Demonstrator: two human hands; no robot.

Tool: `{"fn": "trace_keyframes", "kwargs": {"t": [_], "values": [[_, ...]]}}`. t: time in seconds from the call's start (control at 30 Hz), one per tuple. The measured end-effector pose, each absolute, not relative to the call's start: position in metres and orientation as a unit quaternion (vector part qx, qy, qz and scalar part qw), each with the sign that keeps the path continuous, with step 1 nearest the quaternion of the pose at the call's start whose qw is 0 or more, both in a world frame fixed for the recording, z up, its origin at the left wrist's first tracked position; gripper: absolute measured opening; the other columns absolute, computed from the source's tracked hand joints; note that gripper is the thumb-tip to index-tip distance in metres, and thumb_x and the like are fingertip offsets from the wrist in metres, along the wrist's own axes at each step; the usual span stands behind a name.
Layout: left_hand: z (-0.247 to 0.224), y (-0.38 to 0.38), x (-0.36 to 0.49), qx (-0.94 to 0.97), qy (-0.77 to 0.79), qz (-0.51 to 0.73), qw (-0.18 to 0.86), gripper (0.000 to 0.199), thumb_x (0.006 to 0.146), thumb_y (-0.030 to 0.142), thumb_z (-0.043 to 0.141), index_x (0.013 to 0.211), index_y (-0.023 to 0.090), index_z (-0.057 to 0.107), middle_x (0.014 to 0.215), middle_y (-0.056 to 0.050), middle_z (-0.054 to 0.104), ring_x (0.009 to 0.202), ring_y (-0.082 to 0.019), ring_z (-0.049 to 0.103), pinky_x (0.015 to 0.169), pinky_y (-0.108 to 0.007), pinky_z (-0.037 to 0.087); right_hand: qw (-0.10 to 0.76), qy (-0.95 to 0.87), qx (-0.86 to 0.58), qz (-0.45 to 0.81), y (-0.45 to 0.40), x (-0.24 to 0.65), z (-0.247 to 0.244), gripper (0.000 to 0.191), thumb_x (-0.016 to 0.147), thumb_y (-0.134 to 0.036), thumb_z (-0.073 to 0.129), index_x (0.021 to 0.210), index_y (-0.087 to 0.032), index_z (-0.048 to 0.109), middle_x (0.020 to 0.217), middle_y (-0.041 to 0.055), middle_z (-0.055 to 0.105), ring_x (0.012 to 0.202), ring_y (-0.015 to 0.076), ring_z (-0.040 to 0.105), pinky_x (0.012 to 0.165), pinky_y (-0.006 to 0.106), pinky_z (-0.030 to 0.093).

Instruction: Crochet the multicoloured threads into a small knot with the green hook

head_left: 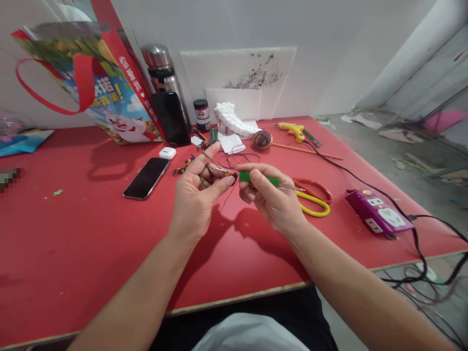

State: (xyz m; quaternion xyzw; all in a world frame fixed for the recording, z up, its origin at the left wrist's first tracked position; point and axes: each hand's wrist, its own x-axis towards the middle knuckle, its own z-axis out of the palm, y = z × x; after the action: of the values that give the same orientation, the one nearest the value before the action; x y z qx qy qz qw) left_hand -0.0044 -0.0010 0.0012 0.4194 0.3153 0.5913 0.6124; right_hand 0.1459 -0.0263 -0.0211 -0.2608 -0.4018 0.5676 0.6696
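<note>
Between thumb and fingers, my left hand pinches a small dark multicoloured piece of crochet, with yarn looped over its raised index finger. My right hand is closed around the green handle of a crochet hook. Its thin metal shaft reaches left to the piece at my left fingertips. A ball of multicoloured yarn lies behind my hands, with loose strands curling on the red table. Scissors with orange and yellow handles lie just right of my right hand, their blades partly hidden.
A phone and a white earbud case lie left. Behind stand a shopping bag, a flask, a second phone and a jar. A yellow glue gun and a purple power strip with cables are right.
</note>
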Motion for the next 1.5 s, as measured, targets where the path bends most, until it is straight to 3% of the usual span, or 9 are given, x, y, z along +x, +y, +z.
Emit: {"fn": "trace_keyframes", "kwargs": {"t": [0.33,0.63,1.1,1.5], "values": [[0.000,0.000,-0.006,0.435,0.327,0.580,0.606,0.065,0.058,0.009,0.101,0.118,0.026,0.084,0.078,0.005,0.071,0.076,-0.009,0.064,0.077,-0.018,0.058,0.659,-0.452,-0.280,0.532,-0.026,0.151,-0.028,0.027,0.096,-0.048,0.084,0.107,-0.025,0.089,0.079,0.0015,0.076,0.062,0.0103,0.063,0.059,0.027,0.051],[-0.006,0.006,-0.007,0.434,0.342,0.566,0.612,0.067,0.056,0.013,0.102,0.119,0.024,0.084,0.076,0.005,0.069,0.076,-0.009,0.066,0.076,-0.019,0.057,0.654,-0.379,-0.266,0.599,-0.024,0.145,-0.020,0.034,0.080,-0.051,0.096,0.093,-0.021,0.088,0.071,0.0001,0.072,0.054,0.0078,0.054,0.053,0.025,0.045],[-0.004,0.001,-0.012,0.439,0.360,0.562,0.602,0.066,0.068,0.022,0.102,0.130,0.023,0.080,0.084,0.003,0.076,0.076,-0.009,0.070,0.076,-0.018,0.057,0.631,-0.439,-0.245,0.591,-0.024,0.150,-0.032,0.024,0.099,-0.044,0.081,0.101,-0.020,0.080,0.078,0.0005,0.074,0.058,0.0089,0.059,0.058,0.027,0.048],[-0.002,-0.003,-0.008,0.422,0.338,0.576,0.613,0.062,0.065,0.017,0.102,0.123,0.026,0.082,0.080,0.005,0.071,0.076,-0.007,0.064,0.077,-0.016,0.056,0.661,-0.358,-0.240,0.614,-0.025,0.143,-0.018,0.032,0.087,-0.049,0.092,0.092,-0.019,0.081,0.071,-0.0004,0.070,0.052,0.0071,0.050,0.054,0.025,0.046]]}}
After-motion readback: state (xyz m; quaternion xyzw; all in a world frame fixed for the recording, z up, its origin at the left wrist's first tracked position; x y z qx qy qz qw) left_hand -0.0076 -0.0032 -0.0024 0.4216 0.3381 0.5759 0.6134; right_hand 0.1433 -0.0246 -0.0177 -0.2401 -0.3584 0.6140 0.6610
